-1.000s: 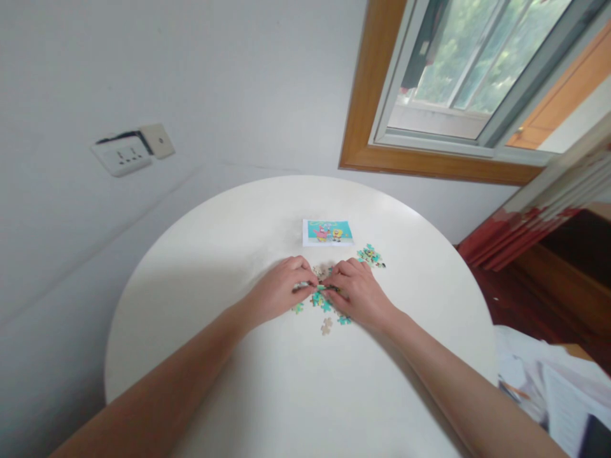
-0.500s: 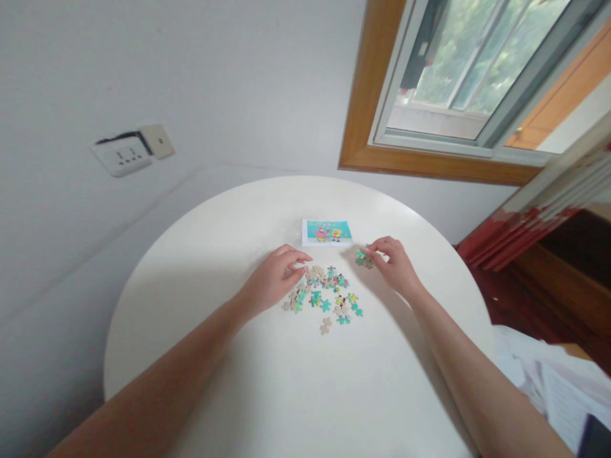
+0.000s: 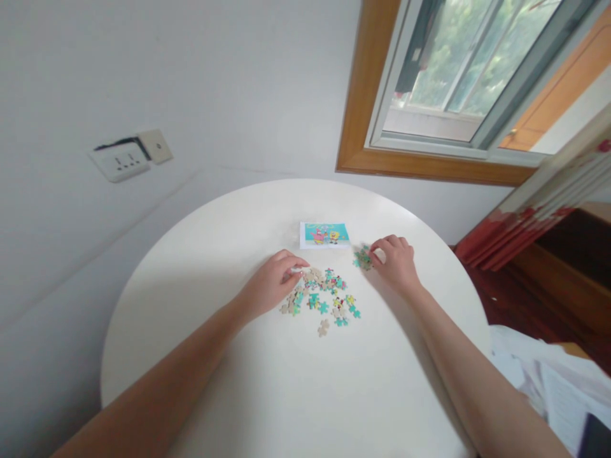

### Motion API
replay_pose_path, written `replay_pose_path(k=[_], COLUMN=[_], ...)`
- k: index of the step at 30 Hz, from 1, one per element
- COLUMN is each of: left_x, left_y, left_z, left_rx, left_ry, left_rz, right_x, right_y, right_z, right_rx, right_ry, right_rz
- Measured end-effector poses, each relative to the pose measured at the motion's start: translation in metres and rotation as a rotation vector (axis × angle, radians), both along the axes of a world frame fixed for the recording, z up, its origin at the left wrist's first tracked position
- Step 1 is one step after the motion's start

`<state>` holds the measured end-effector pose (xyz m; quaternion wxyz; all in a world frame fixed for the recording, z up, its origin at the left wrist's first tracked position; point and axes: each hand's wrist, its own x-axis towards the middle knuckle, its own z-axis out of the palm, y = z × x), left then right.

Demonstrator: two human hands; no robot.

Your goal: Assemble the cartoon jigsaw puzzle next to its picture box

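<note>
Wall (image 3: 214, 95): the pale backdrop to my head view.
Worktop (image 3: 305, 394): round, white and smooth; I judge that a light nudge could slide the thin cardboard across it.
Jigsaw scatter (image 3: 314, 301): mid-worktop, loose pieces, some teal side up, some tan back up, several overlapping. Where the tan backs hide the print, I could misjudge a piece.
Left hand (image 3: 270, 283): beside the upper left of the scatter, fingers curled, thumb and forefinger parted; I see no piece plainly between them, so I read it as released. If the palm drops or swings inward, it could shove nearby pieces into their neighbours.
Right hand (image 3: 396, 264): fingertips bent in at the small heap (image 3: 361, 257); whether they pinch a piece, I cannot tell, since the fingers hide the contact.
Picture card (image 3: 324, 236): flat beyond the scatter, its cartoon figures on teal showing. The heap sits just beside its right end, so a sideways sweep there could knock it askew.
Heap: teal and tan pieces overlapping, apart from the scatter. Drawing one out from under another could drag the rest along.
Lone tan piece (image 3: 323, 327): on the near side of the scatter; a forearm crossing low could brush it away.
</note>
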<state>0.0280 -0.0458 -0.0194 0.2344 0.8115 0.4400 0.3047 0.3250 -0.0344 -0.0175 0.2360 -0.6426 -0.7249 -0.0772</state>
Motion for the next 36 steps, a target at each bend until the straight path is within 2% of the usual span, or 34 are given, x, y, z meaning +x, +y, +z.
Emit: replay_pose_path(k=[2,5,8,14,18,22,25,29,36], left_x=[-0.003,-0.010,-0.016,-0.018,-0.012,-0.005,-0.005,-0.009,-0.007], left_y=[0.002,0.006,0.008,0.008,0.005,0.003,0.002,0.002,0.000], left_z=[0.000,-0.001,-0.002,-0.004,-0.007,-0.009,-0.009,-0.008,-0.007], left_rx=[0.001,-0.013,-0.067,-0.127,-0.063,0.019,0.025,0.014,0.044], left_ry=[0.019,0.074,0.107,0.121,0.129,0.175,0.179,0.178,0.192], left_rz=[0.004,-0.007,-0.026,-0.030,-0.050,-0.066,-0.078,-0.098,-0.106], right_x=[-0.012,-0.032,-0.045,-0.043,-0.046,-0.056,-0.063,-0.069,-0.071], right_y=[-0.008,-0.023,-0.032,-0.030,-0.031,-0.033,-0.034,-0.038,-0.037], right_z=[0.004,0.008,0.007,0.000,0.001,-0.002,-0.006,-0.006,-0.005], right_rx=[-0.005,-0.127,-0.234,-0.290,-0.290,-0.251,-0.227,-0.250,-0.254], right_ry=[0.009,-0.002,-0.054,-0.044,-0.003,0.041,0.061,0.150,0.193], right_rz=[0.114,0.360,0.474,0.494,0.558,0.510,0.478,0.549,0.545])
